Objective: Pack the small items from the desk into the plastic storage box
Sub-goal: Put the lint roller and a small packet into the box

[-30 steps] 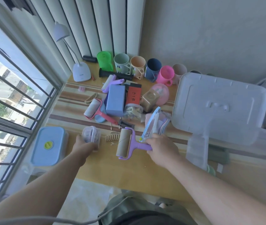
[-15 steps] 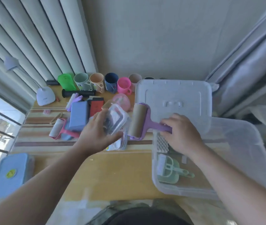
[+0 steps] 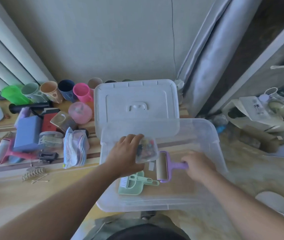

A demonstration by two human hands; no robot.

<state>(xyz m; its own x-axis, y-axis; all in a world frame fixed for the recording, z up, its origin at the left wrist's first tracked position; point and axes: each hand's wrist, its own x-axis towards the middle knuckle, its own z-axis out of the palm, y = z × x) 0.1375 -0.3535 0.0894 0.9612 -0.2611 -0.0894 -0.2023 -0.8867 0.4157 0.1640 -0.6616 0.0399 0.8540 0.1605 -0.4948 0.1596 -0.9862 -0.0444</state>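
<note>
Wooden table (image 3: 33,191) runs under both your arms, pale at the near edge and striped farther back. Nearest on its bare stretch lie a beige hair claw (image 3: 33,172) and two cotton swabs (image 3: 39,179), left of your forearm. The clear plastic storage box (image 3: 214,146) sits at the right end, and at its near end a mint dustpan and brush set (image 3: 134,181) lies flat on the floor of the box.

Your right hand (image 3: 197,166) is closed around the handle of the purple lint roller (image 3: 166,166), holding it inside the box, the roll just right of the dustpan's handle. Your left hand (image 3: 125,155) reaches over the box's left wall and clasps a small clear case (image 3: 147,150) of mixed colourful bits, fingers curled over its far edge; whether the case touches the bottom cannot be told.

Beyond the box wall, to the left, things crowd the table: a bag of folded cloths (image 3: 74,147), a black clip (image 3: 48,155), a pink lint roller (image 3: 7,152), a blue block (image 3: 27,133) and a pink round container (image 3: 80,112). The white lid (image 3: 136,103) lies behind the box, its near edge under the box's far rim. A row of coloured cups (image 3: 54,91) stands along the wall.
</note>
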